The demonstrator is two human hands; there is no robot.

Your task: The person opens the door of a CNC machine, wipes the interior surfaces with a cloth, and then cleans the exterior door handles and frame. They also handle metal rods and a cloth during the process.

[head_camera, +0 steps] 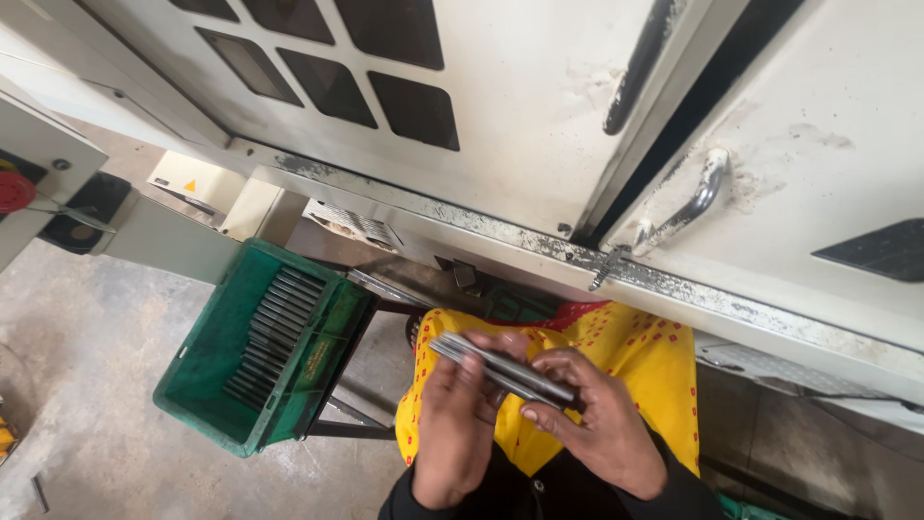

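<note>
At the far left of the frame a red button (13, 191) sits on a grey panel. Lower left, a green crate (207, 361) on a dark stand holds a row of dark metal rods (271, 332). At bottom centre the left hand (457, 429) and right hand (602, 424) are both closed around a small bundle of steel rods (500, 369) over a yellow dotted garment (645, 361). It looks like sorting or checking; the next move needs a firm grip so none slip. Upper right, a machine door carries a metal handle (698, 197)
</note>
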